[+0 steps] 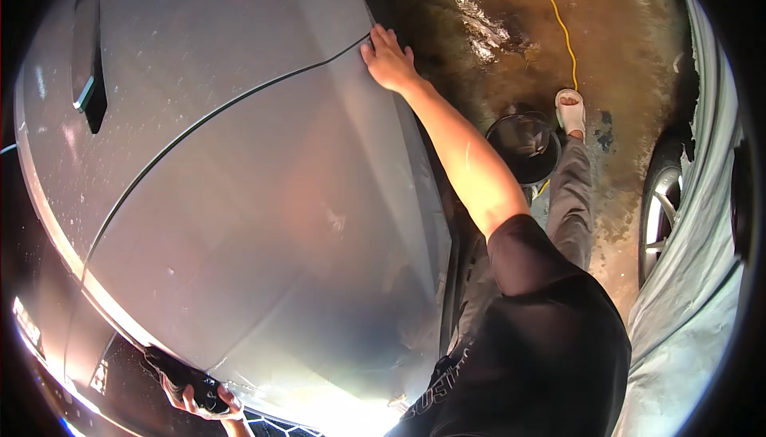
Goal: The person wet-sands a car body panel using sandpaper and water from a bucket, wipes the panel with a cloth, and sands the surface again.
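Note:
A large silver-grey car body panel (263, 189) fills the left and middle of the view, crossed by a curved dark seam (171, 146). My right hand (389, 58) lies on the panel's upper right edge, fingers stretched out beside the seam's end, holding nothing. At the lower left, my left hand (227, 407) wraps around a dark handheld tool (187, 381) whose kind I cannot make out. That tool is at the panel's lower left edge, and I cannot tell whether it touches. Part of the left forearm is cut off by the frame.
A door handle (89, 62) is at the upper left. Bright glare covers the panel's bottom. A black bucket (524, 148) stands near my foot (570, 110) on the wet-looking floor. A yellow cord (565, 26) runs there. Grey sheeting (686, 301) hangs beside a wheel (661, 213).

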Available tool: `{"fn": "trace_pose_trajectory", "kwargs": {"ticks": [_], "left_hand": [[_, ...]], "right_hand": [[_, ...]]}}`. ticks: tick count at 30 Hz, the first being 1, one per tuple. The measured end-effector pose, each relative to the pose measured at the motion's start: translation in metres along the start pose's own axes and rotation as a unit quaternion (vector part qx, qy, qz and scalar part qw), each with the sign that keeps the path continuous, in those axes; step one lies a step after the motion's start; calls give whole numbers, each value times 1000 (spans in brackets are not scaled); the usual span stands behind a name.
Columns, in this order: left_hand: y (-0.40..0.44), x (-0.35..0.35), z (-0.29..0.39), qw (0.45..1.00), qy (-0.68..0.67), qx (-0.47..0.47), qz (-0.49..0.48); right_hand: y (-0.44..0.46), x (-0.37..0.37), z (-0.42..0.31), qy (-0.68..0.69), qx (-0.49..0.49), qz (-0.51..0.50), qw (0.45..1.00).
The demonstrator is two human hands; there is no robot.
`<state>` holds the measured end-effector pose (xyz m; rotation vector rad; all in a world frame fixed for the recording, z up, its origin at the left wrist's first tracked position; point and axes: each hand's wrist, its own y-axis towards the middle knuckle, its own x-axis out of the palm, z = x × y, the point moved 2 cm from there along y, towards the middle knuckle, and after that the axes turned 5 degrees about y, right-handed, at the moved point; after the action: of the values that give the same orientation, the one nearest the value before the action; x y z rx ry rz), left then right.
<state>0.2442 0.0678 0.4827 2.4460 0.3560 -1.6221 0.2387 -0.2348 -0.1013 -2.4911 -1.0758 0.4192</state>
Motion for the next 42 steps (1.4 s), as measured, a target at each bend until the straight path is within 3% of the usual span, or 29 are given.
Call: {"fn": "trace_pose_trajectory", "kwargs": {"ticks": [3, 8, 11, 13, 16, 18, 21, 23, 26, 29, 32, 35, 37, 39, 40, 42], "left_hand": [[3, 1, 0, 1000, 1, 9, 0], [1, -1, 2, 1000, -10, -7, 2], [-1, -1, 4, 1000, -2, -17, -4], [4, 1, 8, 999, -23, -26, 10], [5, 2, 8, 999, -24, -39, 14], [6, 0, 10, 999, -15, -45, 7], [11, -1, 13, 998, -30, -59, 21], [10, -3, 16, 998, 1, -58, 18], [25, -14, 27, 997, 70, -41, 16], [29, -17, 29, 997, -8, -44, 68], [37, -18, 25, 995, -24, -42, 84], [41, -17, 23, 992, -41, -40, 108], [38, -20, 26, 987, -60, -14, 151], [37, -21, 36, 987, -81, -14, 139], [30, -22, 45, 986, -91, -16, 139], [10, -26, 54, 988, -100, -26, 116]], "right_hand": [[-39, 13, -7, -40, -63, 25, 997], [-262, 35, -42, 74, -22, -138, 987], [-199, 47, -26, 48, -43, -78, 995], [-108, 40, -29, 37, -66, -6, 997], [-88, 42, -79, 167, -46, -52, 984], [-207, 49, -126, 185, -137, -15, 973], [-399, 55, -107, 156, -192, -143, 958], [-461, 53, -91, 120, -253, -208, 937], [-351, 30, -169, 17, -268, -177, 947], [-221, 15, -277, 69, -366, -8, 928], [-288, 34, -316, 13, -427, 22, 904], [-458, 50, -244, -45, -412, -110, 904], [-541, 56, -188, -96, -437, -209, 869], [-526, 45, -201, -178, -458, -220, 843], [-497, 68, -205, -208, -445, -140, 860], [-431, 35, -283, 39, -341, -153, 927]]}}
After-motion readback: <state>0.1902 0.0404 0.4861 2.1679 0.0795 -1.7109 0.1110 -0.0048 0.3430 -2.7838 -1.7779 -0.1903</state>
